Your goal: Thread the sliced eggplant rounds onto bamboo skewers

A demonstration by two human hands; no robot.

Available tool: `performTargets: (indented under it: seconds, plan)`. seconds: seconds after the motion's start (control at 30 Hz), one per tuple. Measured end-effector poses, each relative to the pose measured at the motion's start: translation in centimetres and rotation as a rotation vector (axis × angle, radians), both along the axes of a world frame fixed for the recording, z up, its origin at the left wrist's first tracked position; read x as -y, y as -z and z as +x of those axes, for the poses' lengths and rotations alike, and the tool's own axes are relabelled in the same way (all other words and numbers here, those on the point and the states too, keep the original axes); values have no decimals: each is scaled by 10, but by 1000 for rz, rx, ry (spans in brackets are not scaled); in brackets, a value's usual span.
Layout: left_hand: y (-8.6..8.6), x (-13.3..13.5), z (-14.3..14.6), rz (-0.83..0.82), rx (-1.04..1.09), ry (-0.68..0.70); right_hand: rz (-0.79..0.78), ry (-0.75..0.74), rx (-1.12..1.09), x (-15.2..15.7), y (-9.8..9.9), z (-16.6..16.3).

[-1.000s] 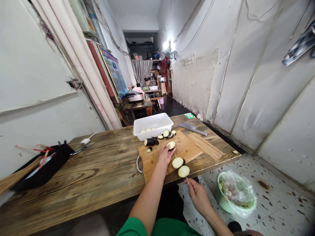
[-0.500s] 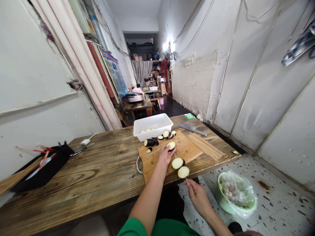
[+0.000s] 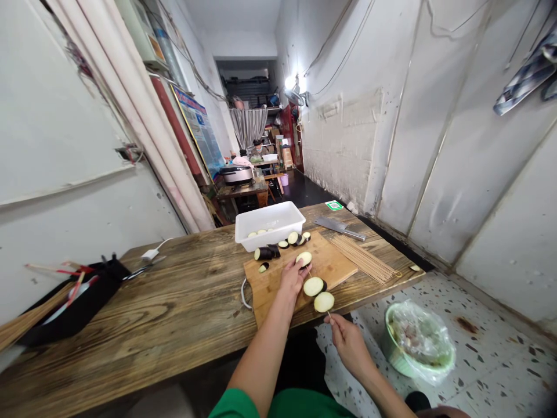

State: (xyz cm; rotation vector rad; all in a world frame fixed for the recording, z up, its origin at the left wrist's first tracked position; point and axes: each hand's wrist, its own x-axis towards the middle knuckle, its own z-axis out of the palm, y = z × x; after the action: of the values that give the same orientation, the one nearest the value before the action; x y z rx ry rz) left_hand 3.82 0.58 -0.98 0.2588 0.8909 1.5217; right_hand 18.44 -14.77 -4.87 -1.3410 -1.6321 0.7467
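right hand point(image 3: 348, 343) pinching thin bamboo skewer point(image 3: 329, 315) by butt end; shaft runs up-left, tip at round pale eggplant slice point(image 3: 303, 259), left hand point(image 3: 290, 277) gripping it

tub point(image 3: 290, 221) white | eggplant slices point(image 3: 314, 286) pale, purple-black skin | bucket point(image 3: 394, 357) green | sleeve point(image 3: 237, 405) green

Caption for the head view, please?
Left hand holds an eggplant slice at the tip of a skewer gripped by the right hand, two slices threaded, over a cutting board.

So the left hand point(image 3: 292, 276) is reached way forward, arm straight, palm-down with fingers curled; right hand point(image 3: 348, 343) sits lower and closer, thumb and forefinger pinched.
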Motion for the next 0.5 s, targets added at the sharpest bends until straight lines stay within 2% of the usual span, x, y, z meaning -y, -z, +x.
performTargets:
  seconds: [0.27,0.43,0.5]
  plan:
    - [-4,10,10,10,-70,132,-16,0,7,-13,-5,0]
    - [-12,13,-7,-12,-27,111,-9,-23,5,-21,-4,-5]
    - [-18,9,4,-57,-33,84,8,-28,-8,-20,1,-10]
